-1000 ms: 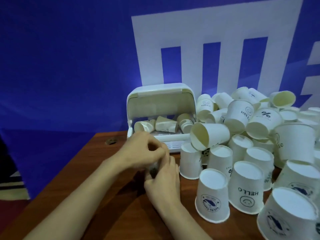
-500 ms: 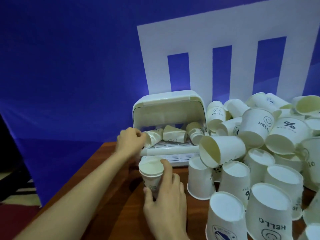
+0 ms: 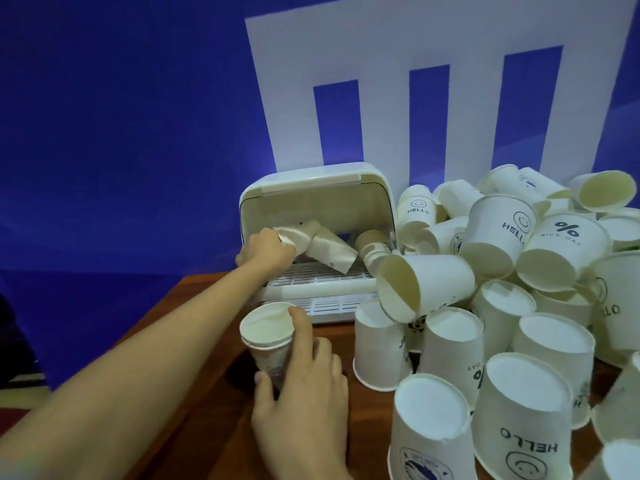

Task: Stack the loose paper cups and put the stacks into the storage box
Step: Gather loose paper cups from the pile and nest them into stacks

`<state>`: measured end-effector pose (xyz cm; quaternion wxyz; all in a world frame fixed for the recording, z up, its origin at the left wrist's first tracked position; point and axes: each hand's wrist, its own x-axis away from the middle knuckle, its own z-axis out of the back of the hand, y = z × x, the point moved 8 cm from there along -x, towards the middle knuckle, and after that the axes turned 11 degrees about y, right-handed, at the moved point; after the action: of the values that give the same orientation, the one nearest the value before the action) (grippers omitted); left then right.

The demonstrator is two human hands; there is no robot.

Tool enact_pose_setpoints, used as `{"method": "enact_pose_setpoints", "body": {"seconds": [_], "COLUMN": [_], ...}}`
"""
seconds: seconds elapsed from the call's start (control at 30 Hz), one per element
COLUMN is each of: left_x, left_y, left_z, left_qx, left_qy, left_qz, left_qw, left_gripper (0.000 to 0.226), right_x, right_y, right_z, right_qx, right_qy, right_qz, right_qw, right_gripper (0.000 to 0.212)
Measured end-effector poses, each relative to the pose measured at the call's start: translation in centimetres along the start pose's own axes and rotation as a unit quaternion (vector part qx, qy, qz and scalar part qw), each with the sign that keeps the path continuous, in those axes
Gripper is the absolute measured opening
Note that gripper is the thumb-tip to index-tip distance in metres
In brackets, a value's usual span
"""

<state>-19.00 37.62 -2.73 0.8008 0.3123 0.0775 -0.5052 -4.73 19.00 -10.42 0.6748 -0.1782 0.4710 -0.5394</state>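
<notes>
right hand (image 3: 304, 396) – grip clasped round small upright cup stack (image 3: 267, 336) on desk (image 3: 194, 427), just in front of storage box (image 3: 311, 188) | loose cups (image 3: 491, 341) heaped right of box | left hand (image 3: 265, 252) – reaching into box mouth, grip pinching a lying cup stack (image 3: 294, 237) inside

We count two hands: the left hand (image 3: 265, 252) and the right hand (image 3: 304, 393). We see one storage box (image 3: 311, 181), three cup stacks lying inside it, one stack (image 3: 268, 336) outside, and a heap of loose paper cups (image 3: 502, 306) too many to count.
</notes>
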Motion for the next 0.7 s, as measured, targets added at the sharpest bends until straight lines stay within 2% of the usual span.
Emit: {"method": "enact_pose_setpoints", "body": {"seconds": [0.1, 0.27, 0.33, 0.43, 0.53, 0.7], "left_x": [2.7, 8.3, 8.7, 8.4, 8.7, 10.4], "left_y": [-1.2, -5.7, -6.4, -6.0, -4.6, -1.9], "left_z": [4.6, 9.0, 10.7, 13.9, 15.3, 14.3], "left_qx": [0.113, 0.34, 0.371, 0.362, 0.336, 0.281], "left_qy": [0.062, 0.114, 0.151, 0.197, 0.165, 0.022], "left_qz": [-0.055, -0.036, -0.055, -0.086, -0.128, -0.182], "left_qw": [0.99, 0.933, 0.915, 0.907, 0.918, 0.942], "left_gripper": [0.028, 0.004, 0.006, 0.012, 0.015, 0.016], "right_x": [0.2, 0.2, 0.2, 0.1, 0.2, 0.2], "right_y": [0.0, -0.1, 0.1, 0.3, 0.3, 0.4], "right_z": [0.0, 0.1, 0.1, 0.2, 0.1, 0.4], "right_qx": [0.004, 0.009, 0.002, -0.008, -0.008, -0.027], "right_qy": [0.007, 0.016, 0.016, 0.028, 0.034, 0.055], "right_qz": [0.008, 0.006, -0.003, -0.014, -0.009, -0.026], "right_qw": [1.0, 1.0, 1.0, 0.999, 0.999, 0.998], "right_gripper": [0.092, 0.093, 0.091, 0.09, 0.09, 0.098]}}
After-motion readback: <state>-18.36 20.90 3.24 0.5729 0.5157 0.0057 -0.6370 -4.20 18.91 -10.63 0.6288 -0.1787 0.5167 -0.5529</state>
